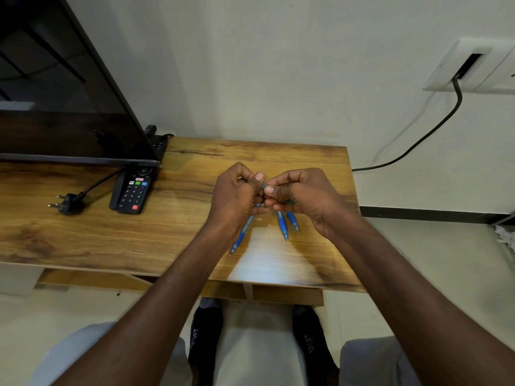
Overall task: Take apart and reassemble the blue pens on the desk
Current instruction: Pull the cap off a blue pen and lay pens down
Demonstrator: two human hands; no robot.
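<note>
Three blue pens lie on the wooden desk (320,168) below my hands, tips pointing toward me: one at the left (239,238), one in the middle (282,227) and one at the right (293,221). Their upper ends are hidden under my hands. My left hand (237,193) and my right hand (301,196) are raised just above the desk, fingertips meeting. Between both thumbs and forefingers they pinch a small pen part (266,189), mostly hidden by the fingers.
A black TV screen (69,93) stands at the back left. In front of it lie a remote control (133,193) and a loose black plug (67,203) with its cable. A wall socket (471,65) with a black cable is at the upper right.
</note>
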